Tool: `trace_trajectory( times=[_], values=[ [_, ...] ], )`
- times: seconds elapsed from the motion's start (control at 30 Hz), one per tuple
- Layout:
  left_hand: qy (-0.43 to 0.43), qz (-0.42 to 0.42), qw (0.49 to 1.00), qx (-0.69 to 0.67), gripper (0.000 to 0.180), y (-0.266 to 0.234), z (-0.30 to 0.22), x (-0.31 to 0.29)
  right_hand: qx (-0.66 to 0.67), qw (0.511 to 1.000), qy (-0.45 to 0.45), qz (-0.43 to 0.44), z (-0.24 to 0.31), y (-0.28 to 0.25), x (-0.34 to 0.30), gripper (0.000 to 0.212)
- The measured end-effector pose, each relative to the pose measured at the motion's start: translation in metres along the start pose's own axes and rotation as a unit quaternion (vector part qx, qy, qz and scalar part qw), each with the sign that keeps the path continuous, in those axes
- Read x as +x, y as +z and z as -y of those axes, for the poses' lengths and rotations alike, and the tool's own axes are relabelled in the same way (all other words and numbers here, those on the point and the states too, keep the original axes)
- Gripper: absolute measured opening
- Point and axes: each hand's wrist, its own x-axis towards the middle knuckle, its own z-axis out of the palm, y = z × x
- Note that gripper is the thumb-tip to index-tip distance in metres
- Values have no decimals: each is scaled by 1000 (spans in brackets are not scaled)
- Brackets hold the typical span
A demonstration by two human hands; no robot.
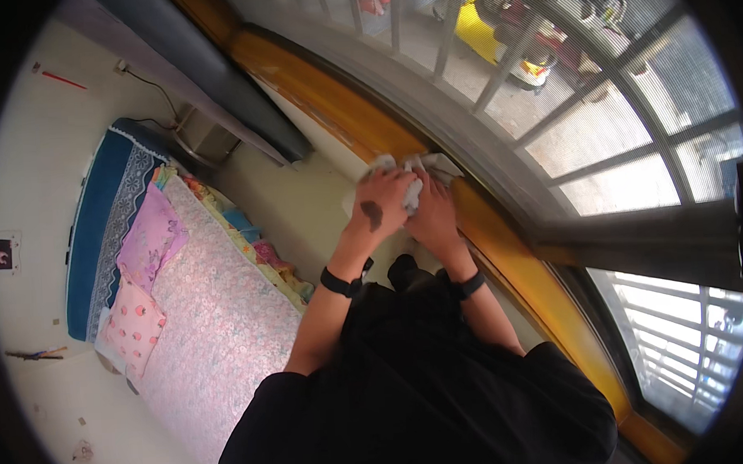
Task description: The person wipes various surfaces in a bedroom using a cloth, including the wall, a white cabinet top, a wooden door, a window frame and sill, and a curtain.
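Observation:
Both of my hands are closed on a crumpled whitish-grey cloth [413,194], close together over the inner edge of an orange-brown wooden window sill [500,230]. My left hand [382,197] grips the cloth from the left, and a dark patch marks the back of that wrist. Pressed against the other side is my right hand [434,211]. Part of the cloth bulges between the hands, and more of it spreads past the fingertips onto the wood. My fingertips are partly hidden in its folds. A black band circles each forearm near the wrist.
A barred, screened window [498,85] runs along the right, with a dark frame post [637,241] and a yellow vehicle [474,28] outside. To the left stands a bed with a pink floral sheet [217,297] and pillows. A grey curtain [249,96] hangs at the far corner.

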Motion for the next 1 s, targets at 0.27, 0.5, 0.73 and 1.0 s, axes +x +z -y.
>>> trace_trajectory(
  times=[0.27,0.5,0.73,1.0],
  values=[
    [122,-34,990,54,39,-23,116,77,-78,996,23,-31,20,77,96,87],
    [124,85,981,-125,47,-23,181,118,-324,933,142,74,49,104,147,91],
    [179,78,967,-165,36,-22,224,139,-323,910,234,113,70,127,176,79],
    [118,121,971,-172,40,-64,314,180,-339,925,171,-3,103,196,256,72]
  ],
)
